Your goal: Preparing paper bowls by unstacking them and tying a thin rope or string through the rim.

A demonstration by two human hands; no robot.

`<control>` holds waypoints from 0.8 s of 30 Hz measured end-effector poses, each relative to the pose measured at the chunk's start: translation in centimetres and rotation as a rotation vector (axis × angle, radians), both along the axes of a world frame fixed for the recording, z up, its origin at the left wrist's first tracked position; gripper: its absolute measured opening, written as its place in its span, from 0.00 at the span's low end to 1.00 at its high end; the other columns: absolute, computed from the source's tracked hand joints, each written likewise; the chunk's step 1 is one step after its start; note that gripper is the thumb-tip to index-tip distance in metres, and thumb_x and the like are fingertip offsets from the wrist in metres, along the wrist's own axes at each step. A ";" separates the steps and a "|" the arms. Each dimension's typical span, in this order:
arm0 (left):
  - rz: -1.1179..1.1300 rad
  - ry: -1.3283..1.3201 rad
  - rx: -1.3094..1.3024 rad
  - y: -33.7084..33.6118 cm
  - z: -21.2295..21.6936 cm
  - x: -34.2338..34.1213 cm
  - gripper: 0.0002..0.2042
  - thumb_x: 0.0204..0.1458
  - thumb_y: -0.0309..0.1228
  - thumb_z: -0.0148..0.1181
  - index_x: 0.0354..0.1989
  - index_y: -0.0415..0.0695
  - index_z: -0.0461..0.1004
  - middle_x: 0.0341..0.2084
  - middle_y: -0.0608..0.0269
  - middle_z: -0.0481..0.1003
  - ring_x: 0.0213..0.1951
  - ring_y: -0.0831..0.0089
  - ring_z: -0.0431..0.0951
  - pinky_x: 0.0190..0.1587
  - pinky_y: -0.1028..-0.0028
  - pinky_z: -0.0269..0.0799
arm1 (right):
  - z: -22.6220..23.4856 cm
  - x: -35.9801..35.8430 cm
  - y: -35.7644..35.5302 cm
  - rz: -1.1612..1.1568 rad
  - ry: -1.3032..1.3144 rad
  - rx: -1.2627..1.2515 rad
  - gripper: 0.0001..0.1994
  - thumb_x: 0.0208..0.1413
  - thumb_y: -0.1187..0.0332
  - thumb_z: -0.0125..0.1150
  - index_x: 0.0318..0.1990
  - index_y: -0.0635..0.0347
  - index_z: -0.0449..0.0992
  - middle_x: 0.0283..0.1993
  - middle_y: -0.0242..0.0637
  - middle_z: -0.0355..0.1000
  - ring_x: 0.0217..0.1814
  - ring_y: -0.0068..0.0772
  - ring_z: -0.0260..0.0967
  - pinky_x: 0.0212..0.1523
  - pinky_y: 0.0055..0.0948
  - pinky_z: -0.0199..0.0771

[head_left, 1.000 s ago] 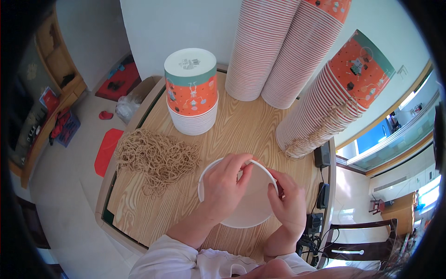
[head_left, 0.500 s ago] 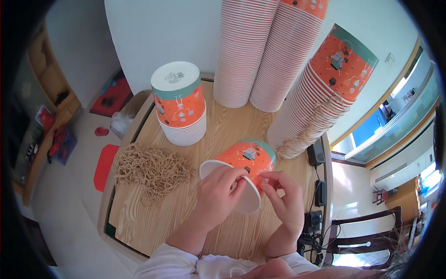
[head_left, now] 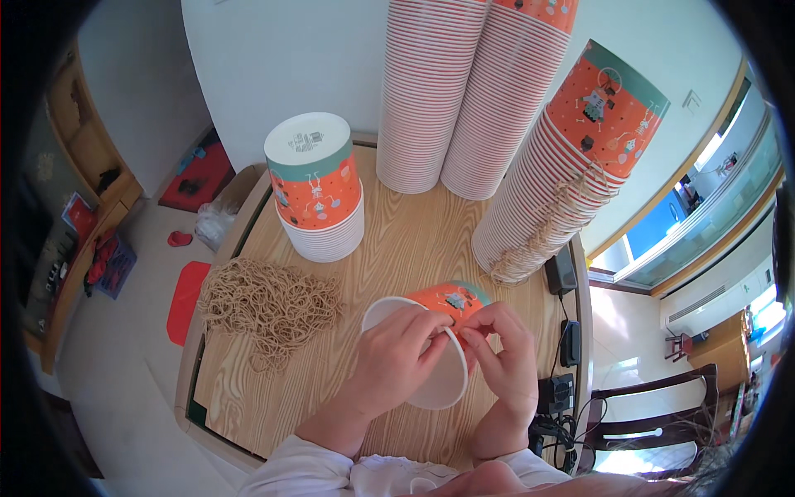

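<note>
A paper bucket (head_left: 445,383), white inside and orange and green outside, lies tipped on its side above the near part of the table, its mouth toward me. My left hand (head_left: 396,352) pinches its rim, thumb and fingers at the upper edge. Right beside it, my right hand (head_left: 503,356) has thumb and forefinger pressed together against the outer wall near the rim; what is between them is too small to make out. To the left lies a tangled heap of tan loops, like rubber bands or thin cord (head_left: 269,306).
A short stack of upturned buckets (head_left: 319,195) stands behind the heap. Two tall stacks (head_left: 431,99) rise at the back. A leaning stack (head_left: 538,182) at the right carries tan loops (head_left: 551,224) along its side. Black power adapters (head_left: 556,393) and cables line the table's right edge.
The bucket has come a little lower and nearer to me, its mouth turned more my way. Both hands stay at its rim, the right fingers closer to the left ones.
</note>
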State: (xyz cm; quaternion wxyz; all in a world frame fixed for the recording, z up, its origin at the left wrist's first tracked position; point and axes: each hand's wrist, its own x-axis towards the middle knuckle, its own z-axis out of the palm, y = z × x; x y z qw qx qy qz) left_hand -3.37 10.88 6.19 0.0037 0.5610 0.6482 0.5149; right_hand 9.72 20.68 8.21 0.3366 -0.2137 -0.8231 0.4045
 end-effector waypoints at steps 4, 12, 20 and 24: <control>0.063 -0.034 -0.181 0.0 0.0 -0.2 0.11 0.41 0.27 0.62 0.34 0.44 0.70 0.27 0.61 0.71 0.29 0.64 0.74 0.30 0.67 0.70 | -0.2 -0.2 0.1 0.014 -0.090 0.065 0.06 0.47 0.77 0.59 0.33 0.64 0.71 0.29 0.41 0.68 0.30 0.38 0.68 0.30 0.29 0.68; 0.004 0.057 -0.238 -1.1 0.8 -0.5 0.06 0.42 0.31 0.62 0.26 0.43 0.74 0.24 0.62 0.69 0.28 0.64 0.73 0.29 0.67 0.69 | 0.1 0.2 -0.1 -0.043 -0.133 0.167 0.05 0.45 0.79 0.58 0.30 0.66 0.70 0.28 0.40 0.68 0.29 0.36 0.66 0.31 0.28 0.66; -0.193 -0.125 -0.499 -0.2 -0.4 -1.4 0.07 0.44 0.33 0.62 0.24 0.43 0.75 0.23 0.61 0.71 0.26 0.66 0.74 0.28 0.69 0.69 | -1.1 0.7 1.1 0.217 -0.394 0.021 0.04 0.50 0.75 0.57 0.33 0.65 0.70 0.26 0.37 0.70 0.27 0.29 0.70 0.31 0.24 0.69; -0.523 -0.542 -0.651 2.6 -5.4 -4.2 0.04 0.45 0.28 0.62 0.24 0.42 0.74 0.25 0.65 0.74 0.27 0.76 0.74 0.30 0.76 0.69 | -5.9 -0.8 5.0 0.392 -0.432 -0.240 0.03 0.52 0.75 0.55 0.33 0.65 0.70 0.26 0.34 0.70 0.28 0.25 0.69 0.31 0.22 0.68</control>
